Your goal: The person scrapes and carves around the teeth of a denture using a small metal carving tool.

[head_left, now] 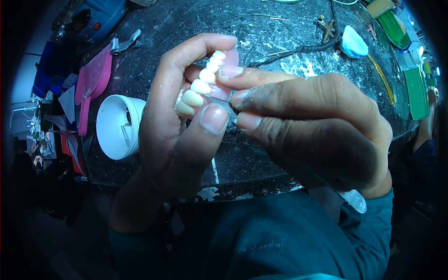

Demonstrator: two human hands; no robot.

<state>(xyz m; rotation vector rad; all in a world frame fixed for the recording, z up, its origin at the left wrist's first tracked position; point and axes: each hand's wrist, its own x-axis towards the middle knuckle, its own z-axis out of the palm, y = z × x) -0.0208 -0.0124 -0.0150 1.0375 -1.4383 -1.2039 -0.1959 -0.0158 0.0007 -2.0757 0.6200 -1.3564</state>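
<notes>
A partial denture point(201, 87), with white teeth in a curved row on a pink base, is held up over the worktable point(261, 163). My left hand point(170, 107) is closed around it, its fingers behind and the thumb in front, near the larger teeth. My right hand point(322, 121) pinches a slim metal carving tool point(357, 201). The tool's pointed blade touches or nearly touches the pink base beside the teeth, close to my left thumb; exact contact cannot be made out. Its rounded, spoon-like far end sticks out below my right palm. The middle of the tool is hidden.
Left of my hands stands a white plastic tub point(135, 121) with small items inside. Beyond it are a pink dustpan point(95, 72) and a blue machine point(100, 18). A dark cable point(317, 46), a white-blue lump point(353, 43) and green trays point(414, 95) lie to the right, near another person's arm point(425, 123).
</notes>
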